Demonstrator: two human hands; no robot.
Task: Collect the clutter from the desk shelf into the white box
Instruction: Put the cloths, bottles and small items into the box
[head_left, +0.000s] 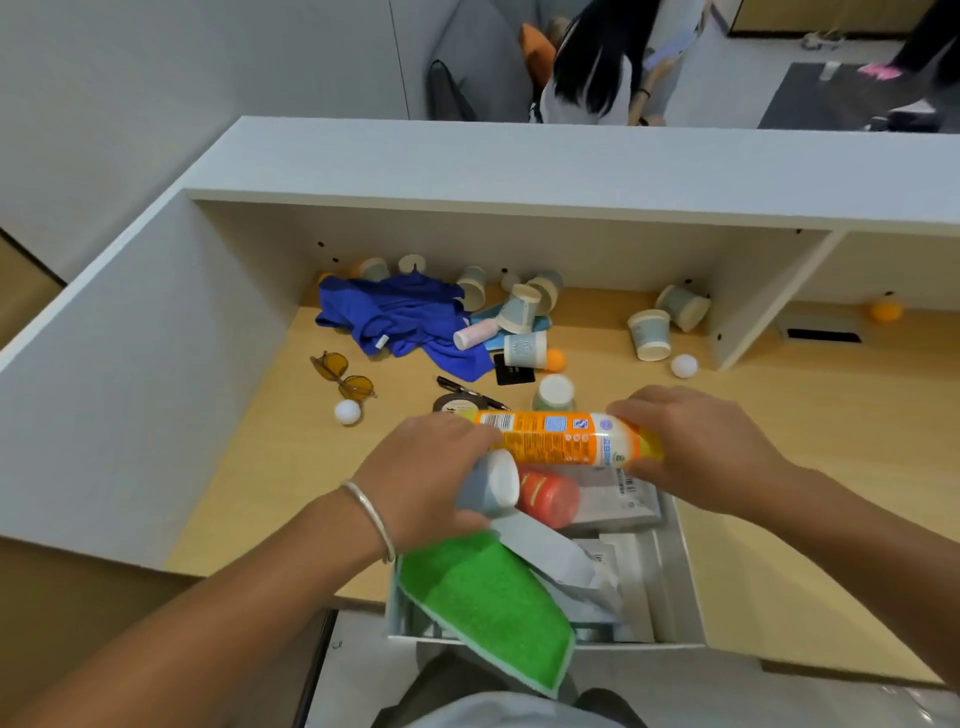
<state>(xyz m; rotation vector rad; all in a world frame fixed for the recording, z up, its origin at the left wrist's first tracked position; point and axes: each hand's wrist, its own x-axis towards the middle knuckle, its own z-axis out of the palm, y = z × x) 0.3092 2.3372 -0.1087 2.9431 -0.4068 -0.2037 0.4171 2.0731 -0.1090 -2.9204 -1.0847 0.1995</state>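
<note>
My right hand (696, 447) grips an orange spray bottle (556, 439), held lying sideways above the white box (675, 566). My left hand (431, 473) holds a grey paper cup (491, 486) over the box's left side. Inside the box lie a green cloth (488, 603), a red bottle (550, 496) and white packets (618, 501). On the shelf remain a blue cloth (400, 317), several paper cups (649, 333), yellow sunglasses (343, 375), a pen (470, 392), a tape roll (457, 404) and white (347, 411) and orange balls (555, 359).
The white shelf hutch (519, 171) overhangs the wooden desk; a divider panel (763, 306) stands at right with an orange ball (885, 310) beyond it. A white wall panel (130, 364) closes the left. A person stands behind the hutch.
</note>
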